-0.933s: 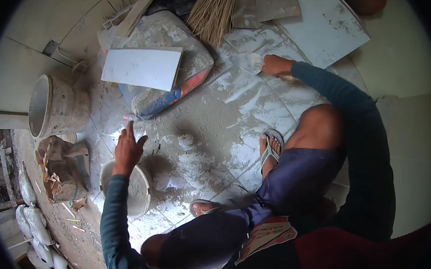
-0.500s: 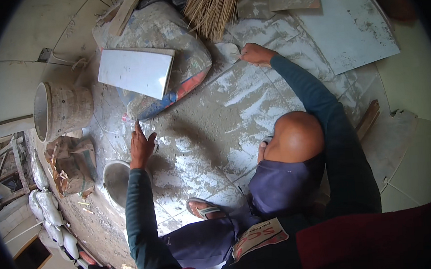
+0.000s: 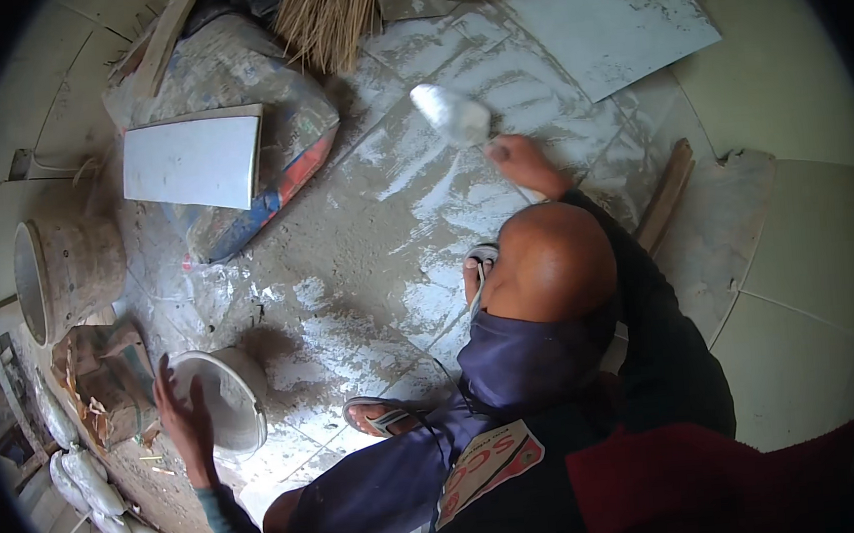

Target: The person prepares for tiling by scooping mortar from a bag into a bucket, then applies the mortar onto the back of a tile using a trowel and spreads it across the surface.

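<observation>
In my right hand (image 3: 529, 165) is a trowel (image 3: 454, 116), held by its handle, its pale shiny blade pointing up and left over the smeared floor. My left hand (image 3: 184, 420) is open, fingers apart, beside the rim of a grey bucket (image 3: 255, 402); I cannot tell whether it touches the rim. The bucket's inside is coated grey. Wet-looking grey mortar (image 3: 346, 237) is spread over the floor tiles ahead of my feet.
A white tile (image 3: 189, 164) lies on a dirty sack (image 3: 303, 127) at the far left. Behind are a stick broom (image 3: 329, 21) and a large pale board (image 3: 609, 31). Another bucket (image 3: 80, 266) and a torn paper bag (image 3: 108, 383) stand left. A wood strip (image 3: 667, 195) lies right.
My left hand has moved down and left to the bucket. My right hand has drawn nearer to my knee, and the trowel blade is lifted into view. The whole view has shifted.
</observation>
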The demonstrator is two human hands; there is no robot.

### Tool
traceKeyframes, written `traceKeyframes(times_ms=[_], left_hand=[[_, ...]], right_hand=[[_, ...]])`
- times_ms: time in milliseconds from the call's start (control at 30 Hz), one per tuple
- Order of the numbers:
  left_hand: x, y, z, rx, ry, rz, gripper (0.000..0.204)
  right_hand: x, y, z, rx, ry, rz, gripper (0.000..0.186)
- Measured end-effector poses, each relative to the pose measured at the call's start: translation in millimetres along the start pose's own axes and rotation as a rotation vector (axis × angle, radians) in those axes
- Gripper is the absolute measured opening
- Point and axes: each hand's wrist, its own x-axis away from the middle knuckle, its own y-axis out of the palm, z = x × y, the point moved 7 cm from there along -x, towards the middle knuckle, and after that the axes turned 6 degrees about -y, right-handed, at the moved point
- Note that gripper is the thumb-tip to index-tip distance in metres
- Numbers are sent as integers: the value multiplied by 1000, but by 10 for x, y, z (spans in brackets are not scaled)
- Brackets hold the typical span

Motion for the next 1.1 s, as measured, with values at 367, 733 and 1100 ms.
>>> traceKeyframes(times_ms=[367, 733, 1100], left_hand=[[455, -98, -441, 337, -228, -4, 50], [1224, -291, -1825, 124, -544, 213, 64], [2427, 1265, -2337, 854, -1106, 152, 88]], right_hand=[[-14, 372, 261, -79, 82, -118, 32], [-283, 927, -782, -88, -33, -249, 33], [-36, 1399, -1206, -39, -8, -390, 33]])
